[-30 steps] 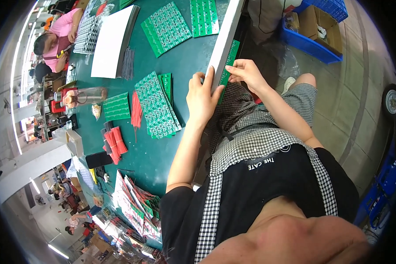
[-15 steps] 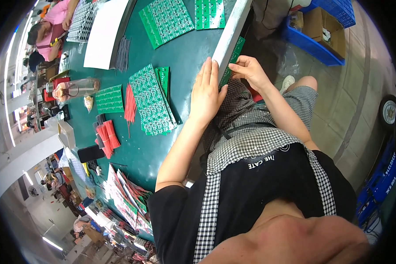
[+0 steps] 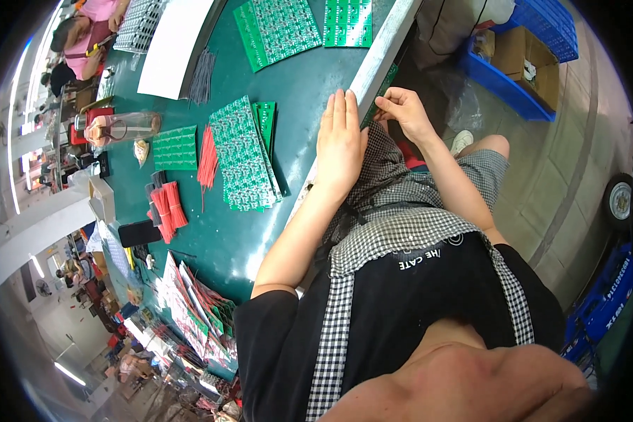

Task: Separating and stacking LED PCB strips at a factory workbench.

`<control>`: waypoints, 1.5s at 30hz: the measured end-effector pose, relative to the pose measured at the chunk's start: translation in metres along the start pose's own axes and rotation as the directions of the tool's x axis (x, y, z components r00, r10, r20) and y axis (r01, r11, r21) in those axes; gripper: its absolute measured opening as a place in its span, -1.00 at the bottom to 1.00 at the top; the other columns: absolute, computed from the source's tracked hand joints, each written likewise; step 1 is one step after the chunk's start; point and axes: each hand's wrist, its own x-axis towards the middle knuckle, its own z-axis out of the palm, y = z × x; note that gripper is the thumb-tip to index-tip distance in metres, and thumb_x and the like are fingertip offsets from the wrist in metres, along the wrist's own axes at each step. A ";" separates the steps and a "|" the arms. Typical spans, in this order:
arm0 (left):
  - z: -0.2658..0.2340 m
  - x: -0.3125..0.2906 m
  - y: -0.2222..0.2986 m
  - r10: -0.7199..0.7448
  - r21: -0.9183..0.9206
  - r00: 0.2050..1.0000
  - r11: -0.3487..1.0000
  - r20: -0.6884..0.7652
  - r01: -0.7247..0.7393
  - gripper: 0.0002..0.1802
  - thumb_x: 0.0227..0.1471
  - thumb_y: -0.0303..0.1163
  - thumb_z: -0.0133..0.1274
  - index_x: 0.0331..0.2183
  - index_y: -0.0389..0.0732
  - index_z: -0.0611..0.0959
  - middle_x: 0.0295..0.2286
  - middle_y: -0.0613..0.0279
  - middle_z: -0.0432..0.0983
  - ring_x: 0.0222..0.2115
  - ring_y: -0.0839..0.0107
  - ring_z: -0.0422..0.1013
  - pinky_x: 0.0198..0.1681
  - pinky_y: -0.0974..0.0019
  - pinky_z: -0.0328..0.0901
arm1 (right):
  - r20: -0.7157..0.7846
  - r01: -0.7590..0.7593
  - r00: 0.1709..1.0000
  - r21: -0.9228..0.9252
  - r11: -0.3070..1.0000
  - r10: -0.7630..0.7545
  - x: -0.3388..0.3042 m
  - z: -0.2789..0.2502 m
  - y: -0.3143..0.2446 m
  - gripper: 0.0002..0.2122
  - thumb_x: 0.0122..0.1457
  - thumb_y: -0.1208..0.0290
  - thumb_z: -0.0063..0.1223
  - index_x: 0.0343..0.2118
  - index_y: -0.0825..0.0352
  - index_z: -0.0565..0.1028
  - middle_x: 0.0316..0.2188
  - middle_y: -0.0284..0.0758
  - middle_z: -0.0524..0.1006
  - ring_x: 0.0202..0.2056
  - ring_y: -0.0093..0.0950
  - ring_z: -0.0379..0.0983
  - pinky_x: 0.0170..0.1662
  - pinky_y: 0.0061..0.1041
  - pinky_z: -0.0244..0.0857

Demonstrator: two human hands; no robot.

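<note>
My left hand (image 3: 341,149) lies palm down along the table's pale front edge (image 3: 383,53), its fingers stretched out side by side. Just beyond that edge, my right hand (image 3: 408,114) pinches a green circuit board (image 3: 385,83) between thumb and fingers. The board hangs upright against the edge, and my left hand and the table rim hide much of it. Nearest on the tabletop, to the left of my left hand, is a stack of green circuit board panels (image 3: 243,151). A smaller green board (image 3: 264,123) sticks out from behind the stack.
Red wires (image 3: 207,158), tied red bundles (image 3: 167,207), a board panel (image 3: 176,148), a phone (image 3: 140,233) and a bottle (image 3: 123,129) lie leftward. More panels (image 3: 281,32) are farther off. Blue crates (image 3: 503,88) stand on the floor. A co-worker (image 3: 84,35) sits across the table.
The view has shifted slightly. Less of the circuit board shows beyond the table edge now. My left hand stays flat at the edge, and my right hand keeps its pinch.
</note>
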 end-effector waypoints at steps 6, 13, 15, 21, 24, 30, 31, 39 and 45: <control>0.001 0.001 0.006 -0.018 0.034 1.000 0.999 -0.005 0.018 -0.30 -0.15 -0.45 0.11 0.03 -0.40 0.21 0.01 -0.17 0.18 0.03 -0.03 0.16 0.05 0.14 0.16 | 0.013 0.028 0.999 0.118 0.993 -0.029 0.007 -0.005 0.013 -0.85 0.08 0.41 0.07 -0.44 0.41 0.44 -0.49 -0.33 0.49 -0.45 -0.54 0.45 -0.33 -0.57 0.37; -0.004 0.000 0.005 -0.019 0.049 1.000 0.999 0.013 0.018 -0.31 -0.13 -0.37 0.11 0.02 -0.39 0.24 0.04 -0.16 0.12 0.07 -0.02 0.10 0.07 0.10 0.09 | 0.043 0.020 0.999 0.296 0.955 -0.034 0.000 0.005 0.008 -0.86 0.09 0.42 0.05 -0.40 0.40 0.44 -0.46 -0.35 0.50 -0.45 -0.58 0.45 -0.33 -0.59 0.38; -0.014 -0.002 0.010 0.002 0.000 1.000 1.000 -0.004 -0.002 -0.32 -0.13 -0.36 0.11 0.02 -0.39 0.24 0.05 -0.14 0.10 0.08 0.00 0.08 0.08 0.10 0.07 | 0.041 0.030 0.998 0.258 0.966 -0.041 -0.015 0.005 0.000 -0.87 0.10 0.42 0.04 -0.40 0.39 0.44 -0.46 -0.36 0.50 -0.46 -0.61 0.44 -0.35 -0.61 0.37; -0.039 0.003 0.028 -0.036 -0.744 0.979 0.645 0.202 0.177 -0.82 0.01 -0.38 -0.04 -0.48 -0.31 0.44 -0.65 0.05 0.35 -0.61 0.21 0.33 -0.52 0.24 0.20 | 0.224 0.055 0.974 -0.117 0.992 -0.027 -0.047 0.020 -0.065 -0.86 0.12 0.39 0.00 -0.46 0.36 0.41 -0.56 -0.42 0.48 -0.56 -0.68 0.42 -0.49 -0.71 0.34; -0.049 0.003 0.028 -0.025 -0.627 0.941 0.739 0.339 0.245 -0.81 0.00 -0.40 -0.02 -0.54 -0.32 0.44 -0.66 0.06 0.32 -0.62 0.30 0.29 -0.52 0.27 0.19 | 0.180 -0.020 0.982 -0.226 0.974 0.062 -0.059 0.022 -0.077 -0.83 0.11 0.36 0.03 -0.49 0.37 0.42 -0.59 -0.42 0.48 -0.59 -0.68 0.41 -0.49 -0.71 0.33; -0.037 -0.005 0.022 0.064 -0.857 0.907 0.359 0.417 0.369 -0.73 0.04 -0.36 -0.01 -0.60 -0.30 0.44 -0.67 0.38 0.31 -0.62 0.60 0.19 -0.54 0.47 0.12 | 0.089 -0.022 0.995 -0.306 0.952 0.051 -0.076 0.032 -0.083 -0.85 0.11 0.39 0.03 -0.47 0.37 0.42 -0.58 -0.42 0.47 -0.58 -0.67 0.42 -0.49 -0.71 0.33; -0.034 -0.007 0.020 0.071 -0.857 0.906 0.362 0.418 0.367 -0.73 0.04 -0.36 -0.01 -0.60 -0.30 0.44 -0.67 0.38 0.31 -0.62 0.60 0.19 -0.54 0.47 0.12 | 0.083 -0.018 0.995 -0.304 0.952 0.046 -0.078 0.034 -0.082 -0.85 0.11 0.39 0.03 -0.47 0.37 0.42 -0.58 -0.42 0.47 -0.58 -0.67 0.42 -0.49 -0.71 0.33; -0.024 -0.013 0.017 0.283 -0.901 0.857 0.093 0.431 0.423 -0.77 0.05 -0.32 0.00 -0.54 -0.25 0.52 -0.63 0.44 0.31 -0.58 0.67 0.21 -0.51 0.58 0.14 | 0.256 -0.015 0.966 0.165 0.986 -0.028 -0.081 0.028 -0.071 -0.87 0.06 0.45 0.08 -0.37 0.36 0.43 -0.50 -0.42 0.48 -0.49 -0.68 0.41 -0.41 -0.70 0.33; -0.037 0.005 0.017 0.096 -0.913 0.953 0.327 0.289 0.244 -0.83 0.10 -0.36 -0.06 -0.46 -0.25 0.45 -0.64 0.49 0.24 -0.61 0.73 0.15 -0.58 0.59 0.06 | 0.178 0.056 0.983 -0.126 0.990 -0.033 -0.091 0.036 -0.081 -0.85 0.07 0.43 0.07 -0.35 0.38 0.41 -0.50 -0.45 0.46 -0.49 -0.71 0.39 -0.43 -0.73 0.30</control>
